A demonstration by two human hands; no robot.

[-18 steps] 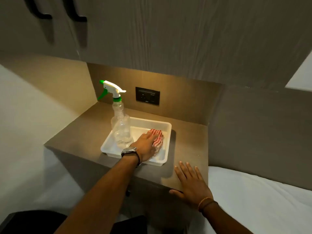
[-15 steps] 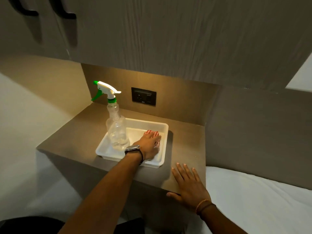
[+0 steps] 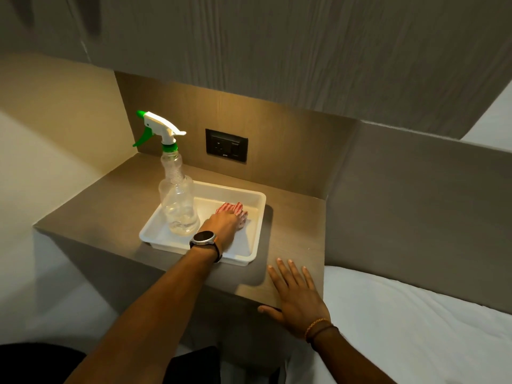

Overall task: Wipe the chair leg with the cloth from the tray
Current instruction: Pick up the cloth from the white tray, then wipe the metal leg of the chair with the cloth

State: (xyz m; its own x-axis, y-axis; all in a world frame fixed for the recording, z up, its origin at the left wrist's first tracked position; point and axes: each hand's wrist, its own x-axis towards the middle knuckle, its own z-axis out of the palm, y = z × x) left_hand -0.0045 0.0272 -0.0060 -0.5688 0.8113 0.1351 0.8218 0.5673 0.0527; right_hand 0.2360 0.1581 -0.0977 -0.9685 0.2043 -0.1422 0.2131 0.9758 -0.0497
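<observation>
Warm light from under the overhead cabinets is falling on a brown wood-grain bedside ledge (image 3: pixel 293 231), with a dark wall socket (image 3: pixel 226 145) set in the panel behind it and white bedding (image 3: pixel 401 314) lying just to the right. On the ledge a white plastic tray (image 3: pixel 256 231) is holding a clear spray bottle (image 3: pixel 177 195) with a green and white trigger, standing upright in its left half, and a red-and-white striped cloth (image 3: pixel 231 208) bunched in its right half.

The person's left hand (image 3: pixel 223 225) is reaching into the tray and lying over the cloth; the fingers are hidden past the knuckles, so I cannot tell whether they are closing on the fabric yet. The right hand (image 3: pixel 297 297) is resting flat and spread on the ledge's near corner, gripping nothing.

To my eye the pickup is just getting going. It would go best by gathering the cloth's whole bundle into the palm, lifting straight up and keeping the wrist clear of the bottle just beside it, which looks easy to tip. No chair leg is showing.
</observation>
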